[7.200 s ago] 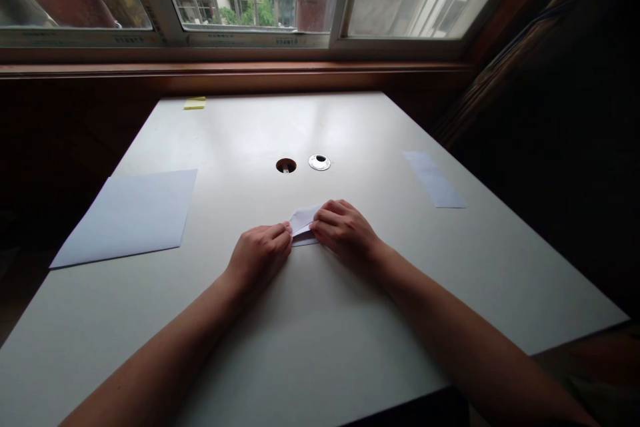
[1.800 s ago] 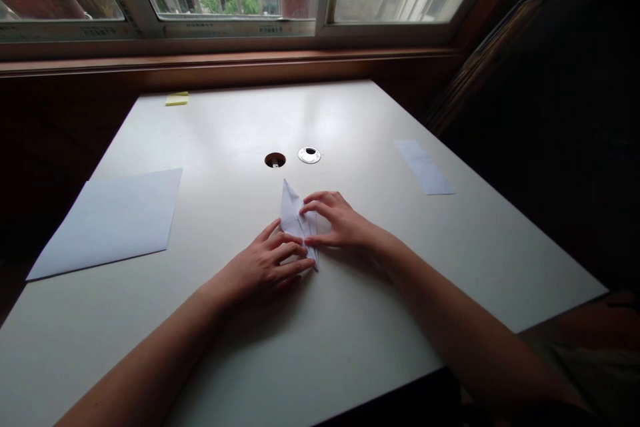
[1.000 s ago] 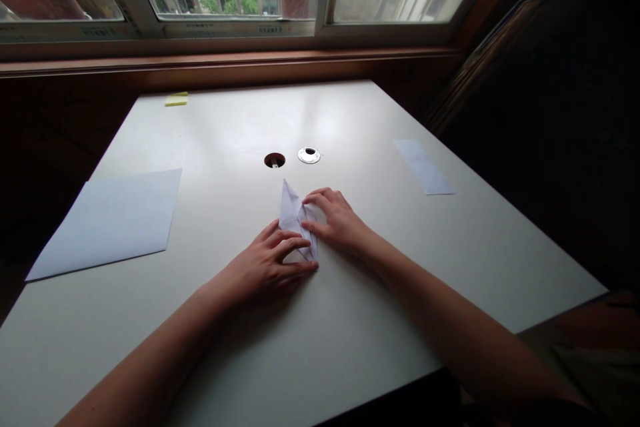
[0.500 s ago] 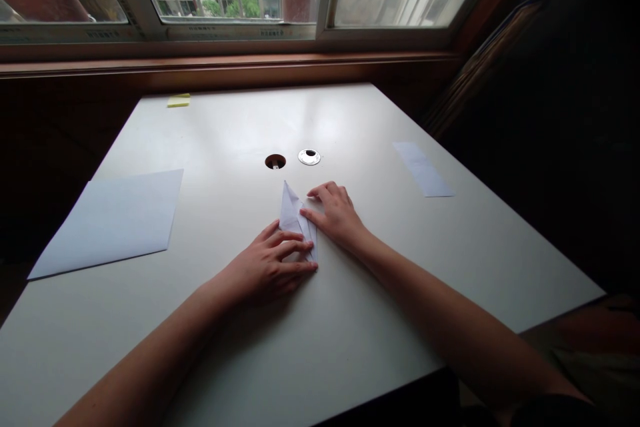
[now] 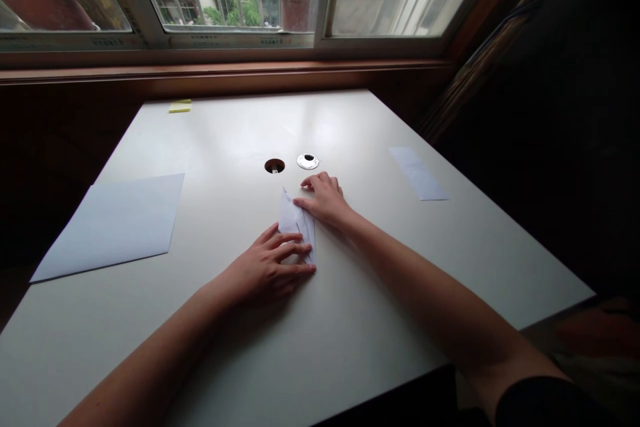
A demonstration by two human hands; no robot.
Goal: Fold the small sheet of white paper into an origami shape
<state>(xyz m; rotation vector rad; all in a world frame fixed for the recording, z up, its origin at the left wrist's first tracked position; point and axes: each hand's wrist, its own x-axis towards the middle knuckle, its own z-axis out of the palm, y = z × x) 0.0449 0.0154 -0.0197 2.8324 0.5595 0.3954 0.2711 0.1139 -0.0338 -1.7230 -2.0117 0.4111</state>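
Observation:
A folded piece of white paper (image 5: pixel 289 212) lies on the white table (image 5: pixel 360 320) in front of me, narrowing to a point at its far end. My left hand (image 5: pixel 275 259) rests over its near part with the fingers apart, pressing it to the tabletop and hiding some of the folds. At the far right side of the paper is my right hand (image 5: pixel 324 199). Its thumb lies on the paper near the tip, while the other fingers are bent and held away from the thumb, touching no paper that I can see.
A stack of white sheets (image 5: pixel 117 227) lies at the left. A white paper strip (image 5: pixel 419 173) is near the right edge. Beyond my hands are a round table hole (image 5: pixel 275 166) and a metal ring cover (image 5: pixel 307 161). Yellow sticky notes (image 5: pixel 180 106) sit at the back left.
My right hand has moved slightly up and left, its thumb now nearer the paper's tip. The tip's upper flap looks flatter. My left hand stays in place. The view has tilted slightly.

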